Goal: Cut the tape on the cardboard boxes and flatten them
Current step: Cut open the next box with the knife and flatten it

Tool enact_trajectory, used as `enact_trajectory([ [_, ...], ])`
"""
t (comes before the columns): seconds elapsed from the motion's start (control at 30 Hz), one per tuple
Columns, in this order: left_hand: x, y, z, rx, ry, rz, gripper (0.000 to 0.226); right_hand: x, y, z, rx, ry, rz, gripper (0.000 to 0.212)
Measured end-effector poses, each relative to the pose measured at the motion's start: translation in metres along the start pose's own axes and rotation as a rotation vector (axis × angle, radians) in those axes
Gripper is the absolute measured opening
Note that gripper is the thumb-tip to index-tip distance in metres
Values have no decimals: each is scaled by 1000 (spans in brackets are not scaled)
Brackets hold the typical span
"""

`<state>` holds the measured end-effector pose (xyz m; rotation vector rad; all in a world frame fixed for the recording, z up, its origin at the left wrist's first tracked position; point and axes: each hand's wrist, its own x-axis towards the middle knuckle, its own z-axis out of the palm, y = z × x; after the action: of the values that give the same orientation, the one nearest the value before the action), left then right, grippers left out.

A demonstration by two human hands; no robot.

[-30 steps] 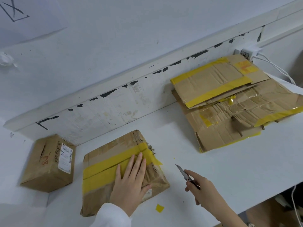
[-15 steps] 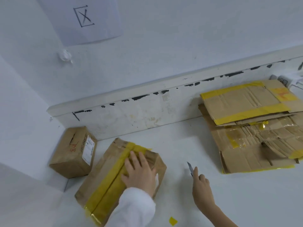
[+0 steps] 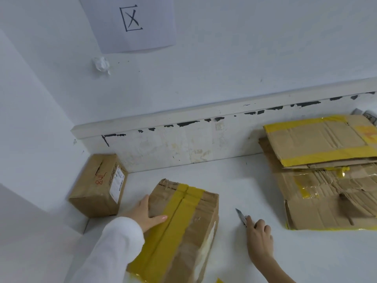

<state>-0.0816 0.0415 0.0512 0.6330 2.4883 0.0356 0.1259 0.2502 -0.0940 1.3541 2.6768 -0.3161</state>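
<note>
Item 1: taped box (image 3: pixel 183 227), brown cardboard, lying on the white counter (image 3: pixel 255 180) at 6 o'clock in the view. Two strips of yellow tape (image 3: pixel 177 219) run side by side along its top face from the far edge toward the near one. All flaps are closed, so its contents cannot be told. A pale label shows on its right side face.

Item 2: small box (image 3: pixel 98 186), brown cardboard, standing in the corner at 9 o'clock, just beside the taped box but apart from it. It is closed; red handwriting marks its top and a white shipping label sits on its right face. Contents not visible.

Item 3: stack of flattened boxes (image 3: pixel 326 180), at 3 o'clock against the back ledge, well apart from the taped box. The topmost sheet carries yellow tape bands; the lower sheets are creased, with scraps of clear and yellow tape.

Item 4: left hand (image 3: pixel 146 215), in a white sleeve (image 3: pixel 114 248), resting on the left part of the taped box's top; its fingers lie straight and flat with the tips touching the yellow tape, thumb along the left edge.

Item 5: right hand (image 3: pixel 259 235), over the counter at 5 o'clock, fingers curled around a utility knife (image 3: pixel 241 217) whose blade points toward 11 o'clock, clear of the box.

Item 6: paper sheet (image 3: pixel 130 21) on the wall at 12 o'clock, marked with a boxed cross; a crumpled white wad (image 3: pixel 101 64) is stuck below it.
</note>
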Motion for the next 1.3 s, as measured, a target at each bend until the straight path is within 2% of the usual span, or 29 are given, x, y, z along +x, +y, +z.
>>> enact_trajectory([
  [0.1, -10, 33, 27, 16, 61, -108, 102, 7, -1, -9, -26, -79, -7, 51],
  [0.17, -15, 51, 46, -77, 158, -124, 106, 13, -2, -23, 85, -120, 23, 47],
  [0.23, -16, 60, 56, -119, 237, -113, 103, 17, -5, -50, 328, -58, 25, 44],
  [0.33, -15, 58, 60, -145, 275, -86, 99, 17, -22, -101, 606, 131, -106, 40],
  [0.37, -14, 57, 61, -167, 281, -78, 99, 12, -32, -116, 598, 133, -186, 44],
  [0.47, -13, 55, 63, -197, 302, -73, 99, -19, -68, -134, 319, -31, -371, 81],
  [0.57, -11, 55, 63, -225, 307, -64, 101, -36, -89, -130, 75, -104, -360, 97],
  [0.73, -12, 57, 65, -210, 314, -62, 103, -33, -97, -126, -43, -161, -276, 97],
  [0.87, -12, 56, 67, -198, 311, -67, 104, -34, -117, -115, -188, -115, -221, 85],
  [1.03, -12, 56, 67, -196, 324, -56, 104, -34, -126, -118, -180, -109, -166, 74],
  [1.17, -12, 54, 68, -207, 333, -50, 104, -30, -119, -138, -1, -143, -171, 70],
  [1.3, -10, 53, 67, -219, 320, -29, 102, -8, -77, -176, 624, -343, -327, 70],
])
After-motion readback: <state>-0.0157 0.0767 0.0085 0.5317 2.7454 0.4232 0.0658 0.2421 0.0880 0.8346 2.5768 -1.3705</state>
